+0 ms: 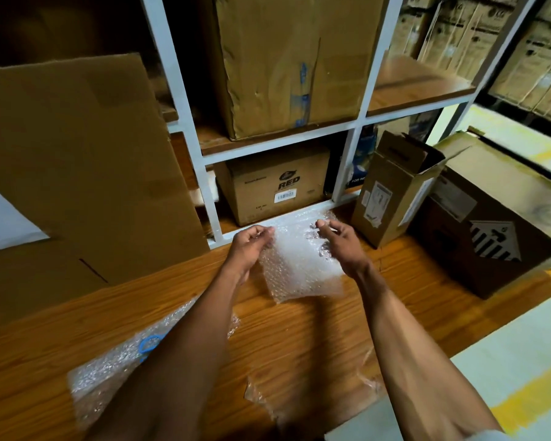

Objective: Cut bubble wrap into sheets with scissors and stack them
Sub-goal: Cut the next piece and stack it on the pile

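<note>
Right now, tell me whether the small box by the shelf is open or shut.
Open: the small box has its top flaps raised.

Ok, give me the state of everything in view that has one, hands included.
Left hand: pinching the bubble wrap sheet's left top edge.
Right hand: pinching the sheet's right top edge.
Bubble wrap sheet: held up, lower edge near the table.
Scissors: lying on loose bubble wrap, mostly hidden by the left arm.
Small carton: upright, top flaps open.
</note>
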